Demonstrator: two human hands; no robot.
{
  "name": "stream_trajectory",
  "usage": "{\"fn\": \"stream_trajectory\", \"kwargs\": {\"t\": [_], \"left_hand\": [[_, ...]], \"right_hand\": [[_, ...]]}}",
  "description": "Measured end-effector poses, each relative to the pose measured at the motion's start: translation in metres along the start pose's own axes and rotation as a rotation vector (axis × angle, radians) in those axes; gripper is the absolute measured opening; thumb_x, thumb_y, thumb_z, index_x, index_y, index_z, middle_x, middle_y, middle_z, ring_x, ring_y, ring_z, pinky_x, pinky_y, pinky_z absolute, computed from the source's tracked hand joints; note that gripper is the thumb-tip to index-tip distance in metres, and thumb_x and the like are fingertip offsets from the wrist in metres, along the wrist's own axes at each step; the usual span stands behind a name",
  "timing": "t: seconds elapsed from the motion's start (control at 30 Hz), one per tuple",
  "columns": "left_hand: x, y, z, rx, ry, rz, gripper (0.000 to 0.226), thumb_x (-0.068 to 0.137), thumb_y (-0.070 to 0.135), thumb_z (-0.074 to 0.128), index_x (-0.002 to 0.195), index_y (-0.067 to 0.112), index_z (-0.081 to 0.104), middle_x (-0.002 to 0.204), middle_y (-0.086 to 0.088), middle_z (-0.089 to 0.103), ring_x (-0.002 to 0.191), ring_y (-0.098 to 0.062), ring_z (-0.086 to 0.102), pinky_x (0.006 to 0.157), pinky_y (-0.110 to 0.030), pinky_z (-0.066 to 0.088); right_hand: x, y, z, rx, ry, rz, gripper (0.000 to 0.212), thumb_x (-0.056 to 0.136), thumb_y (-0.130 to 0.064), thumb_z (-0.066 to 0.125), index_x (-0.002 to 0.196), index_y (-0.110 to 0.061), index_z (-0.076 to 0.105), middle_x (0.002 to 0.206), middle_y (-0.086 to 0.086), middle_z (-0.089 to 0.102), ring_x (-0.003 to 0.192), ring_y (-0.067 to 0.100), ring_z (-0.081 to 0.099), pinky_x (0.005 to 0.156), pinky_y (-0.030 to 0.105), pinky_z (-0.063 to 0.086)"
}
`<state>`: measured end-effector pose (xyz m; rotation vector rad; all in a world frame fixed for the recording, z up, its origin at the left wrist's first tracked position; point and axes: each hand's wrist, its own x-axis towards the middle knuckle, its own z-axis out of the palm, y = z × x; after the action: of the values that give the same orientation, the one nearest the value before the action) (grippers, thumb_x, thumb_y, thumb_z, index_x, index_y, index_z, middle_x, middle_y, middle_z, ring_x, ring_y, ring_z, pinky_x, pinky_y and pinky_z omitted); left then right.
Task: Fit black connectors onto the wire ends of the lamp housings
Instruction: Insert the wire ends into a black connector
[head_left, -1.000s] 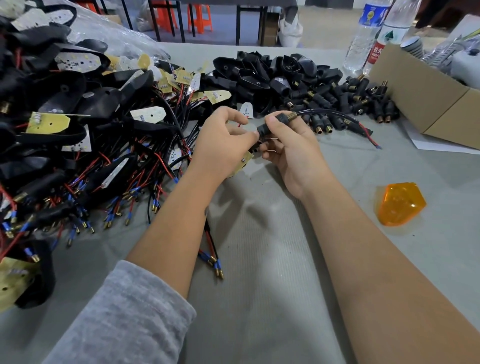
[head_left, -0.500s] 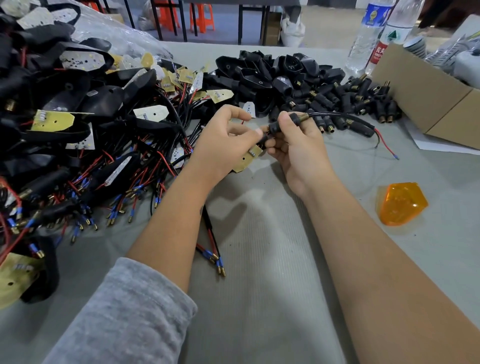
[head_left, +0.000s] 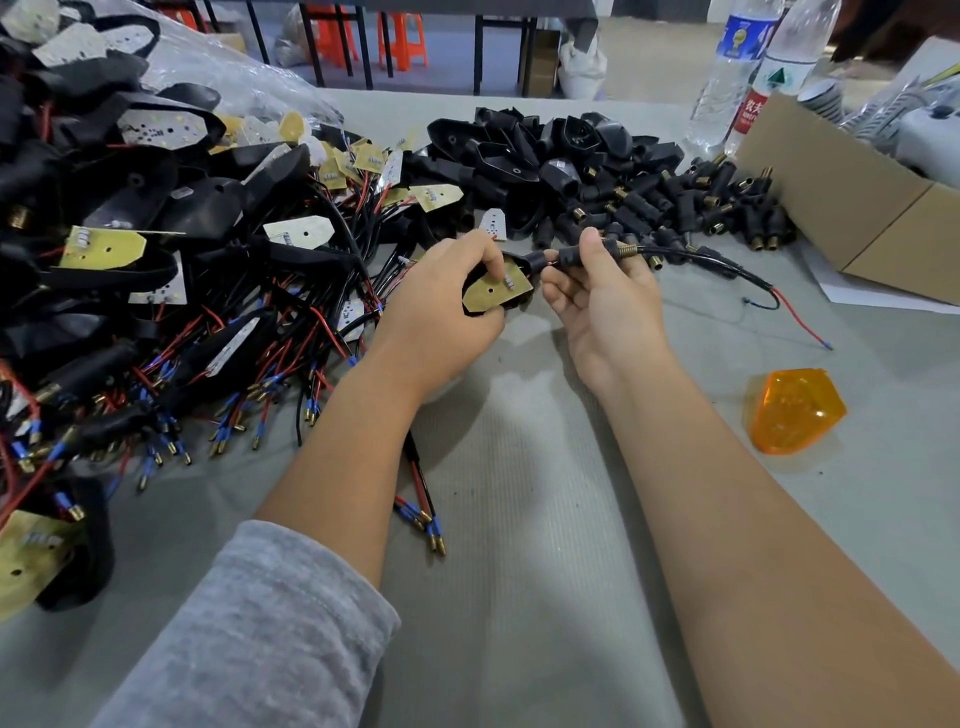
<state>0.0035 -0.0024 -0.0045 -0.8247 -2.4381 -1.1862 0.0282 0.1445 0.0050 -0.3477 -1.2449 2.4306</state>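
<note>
My left hand (head_left: 441, 306) grips a black lamp housing (head_left: 496, 293) with a yellow circuit board facing up. My right hand (head_left: 597, 296) pinches a black connector (head_left: 582, 254) threaded on that housing's wire, a brass spring end just right of my thumb. The black and red wire (head_left: 748, 278) trails right over the table to a blue tip. A heap of loose black connectors (head_left: 717, 208) with brass ends lies behind my right hand. A big pile of wired housings (head_left: 171, 291) fills the left.
Empty black housing shells (head_left: 535, 150) are heaped at the back centre. A cardboard box (head_left: 852, 208) and two water bottles (head_left: 748, 78) stand at the back right. An orange lens (head_left: 792, 410) lies right of my forearm. Wire ends (head_left: 423, 514) poke out under my left forearm.
The housing has come up into plain view in my left hand, board upward. The connector sits closer to the housing, and the wire's free end has slid further right on the table.
</note>
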Motion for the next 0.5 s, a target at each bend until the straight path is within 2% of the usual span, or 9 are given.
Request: {"fn": "stream_trajectory", "kwargs": {"t": [0.13, 0.2, 0.27, 0.37, 0.43, 0.5], "left_hand": [[0.000, 0.001, 0.001, -0.021, 0.033, -0.033, 0.020, 0.083, 0.017, 0.067, 0.098, 0.025, 0.057, 0.095, 0.014, 0.059, 0.087, 0.001, 0.052, 0.073, -0.007, 0.038], [0.000, 0.002, 0.001, -0.080, 0.070, -0.061, 0.014, 0.087, 0.020, 0.066, 0.099, 0.024, 0.060, 0.090, 0.019, 0.059, 0.085, 0.006, 0.054, 0.072, -0.005, 0.038], [0.001, 0.005, 0.001, -0.164, 0.122, -0.104, 0.008, 0.090, 0.020, 0.064, 0.098, 0.022, 0.062, 0.088, 0.017, 0.061, 0.083, 0.002, 0.058, 0.076, -0.015, 0.048], [0.002, 0.011, 0.001, -0.294, 0.168, -0.187, 0.006, 0.094, 0.017, 0.061, 0.098, 0.013, 0.062, 0.094, 0.005, 0.064, 0.093, -0.015, 0.064, 0.084, -0.036, 0.055], [0.003, 0.013, 0.001, -0.380, 0.168, -0.222, 0.010, 0.096, 0.016, 0.059, 0.097, 0.007, 0.062, 0.095, -0.001, 0.065, 0.093, -0.018, 0.064, 0.084, -0.035, 0.057], [0.004, 0.014, 0.001, -0.364, 0.176, -0.227, 0.015, 0.098, 0.020, 0.056, 0.091, 0.007, 0.060, 0.083, 0.004, 0.060, 0.080, -0.010, 0.059, 0.077, -0.025, 0.052]], "right_hand": [[0.001, -0.001, -0.001, 0.051, 0.015, 0.018, 0.011, 0.100, -0.016, 0.055, 0.091, -0.012, 0.051, 0.071, 0.007, 0.065, 0.059, 0.014, 0.063, 0.059, 0.023, 0.054], [0.002, -0.001, -0.002, 0.067, 0.006, 0.022, 0.009, 0.100, -0.016, 0.055, 0.093, -0.012, 0.051, 0.074, 0.007, 0.064, 0.060, 0.014, 0.063, 0.060, 0.023, 0.054], [0.003, 0.000, -0.002, 0.030, -0.033, 0.024, 0.007, 0.099, -0.013, 0.057, 0.099, -0.013, 0.050, 0.080, 0.006, 0.063, 0.065, 0.014, 0.061, 0.064, 0.024, 0.053], [0.001, 0.002, -0.002, -0.045, -0.118, 0.020, 0.025, 0.094, -0.004, 0.061, 0.111, -0.018, 0.049, 0.086, 0.003, 0.062, 0.070, 0.014, 0.060, 0.068, 0.025, 0.052], [0.000, 0.002, -0.002, -0.079, -0.163, 0.027, 0.034, 0.093, -0.002, 0.061, 0.116, -0.023, 0.048, 0.090, 0.004, 0.063, 0.072, 0.014, 0.061, 0.069, 0.024, 0.053], [0.000, 0.001, -0.002, -0.085, -0.188, 0.052, 0.032, 0.092, -0.002, 0.062, 0.115, -0.021, 0.050, 0.088, 0.003, 0.066, 0.072, 0.015, 0.062, 0.068, 0.024, 0.054]]}}
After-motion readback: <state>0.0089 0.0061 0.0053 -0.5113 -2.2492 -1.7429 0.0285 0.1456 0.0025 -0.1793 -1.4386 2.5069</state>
